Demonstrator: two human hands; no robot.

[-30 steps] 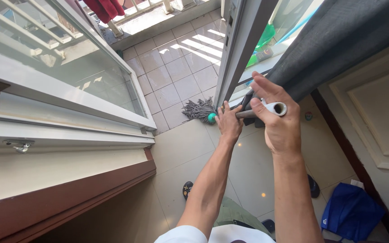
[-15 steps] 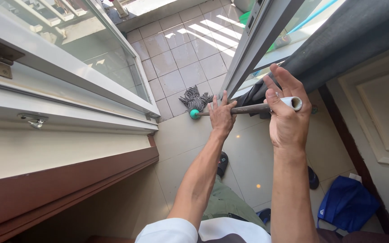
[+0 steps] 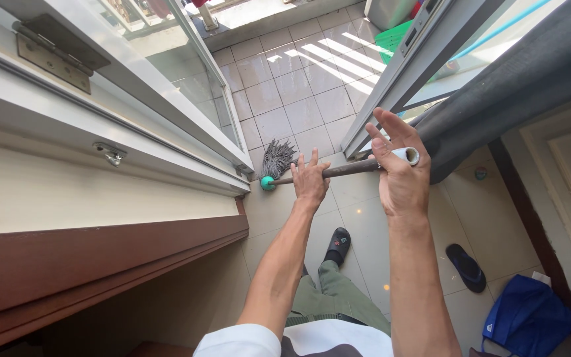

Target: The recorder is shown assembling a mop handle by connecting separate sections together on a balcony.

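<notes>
With my left hand (image 3: pixel 310 180) and right hand (image 3: pixel 401 173) gripping the mop handle (image 3: pixel 351 168), I keep the grey mop head (image 3: pixel 275 160) flat on the tiles at centre frame.

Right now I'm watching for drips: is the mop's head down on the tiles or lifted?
Down. The grey mop head lies spread on the floor tiles by the doorway, strands fanned out.

Mop (image 3: pixel 277 158): grey strands, teal collar, brown pole w/ white tip. Floor tiles (image 3: pixel 299 106) beige. Bag (image 3: pixel 530 317) blue. Slipper (image 3: pixel 465 266) black.
</notes>
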